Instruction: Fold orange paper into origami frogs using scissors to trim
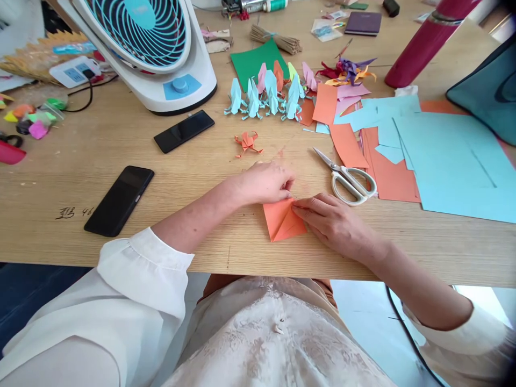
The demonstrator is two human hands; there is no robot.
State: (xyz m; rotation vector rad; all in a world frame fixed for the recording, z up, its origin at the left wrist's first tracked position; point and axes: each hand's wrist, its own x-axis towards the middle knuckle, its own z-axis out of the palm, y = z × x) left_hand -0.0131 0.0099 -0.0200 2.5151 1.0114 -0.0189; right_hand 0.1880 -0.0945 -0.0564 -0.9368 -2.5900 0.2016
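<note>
A folded orange paper square (284, 221) with diagonal creases lies on the table near its front edge. My left hand (269, 181) has its fingers curled down on the paper's upper edge. At the paper's right side my right hand (332, 220) presses with its fingers together, the fingertips on the upper right corner. Beyond my left hand sits a small orange origami figure (247, 143). Scissors (350, 180) with white handles lie half open past my right hand.
Several light blue origami figures (253, 101) stand at the back centre, before a green sheet (245, 60). Orange and blue sheets (455, 161) cover the right. Two phones (120, 201) and a fan (173, 80) are at left; a red bottle (429, 48) stands back right.
</note>
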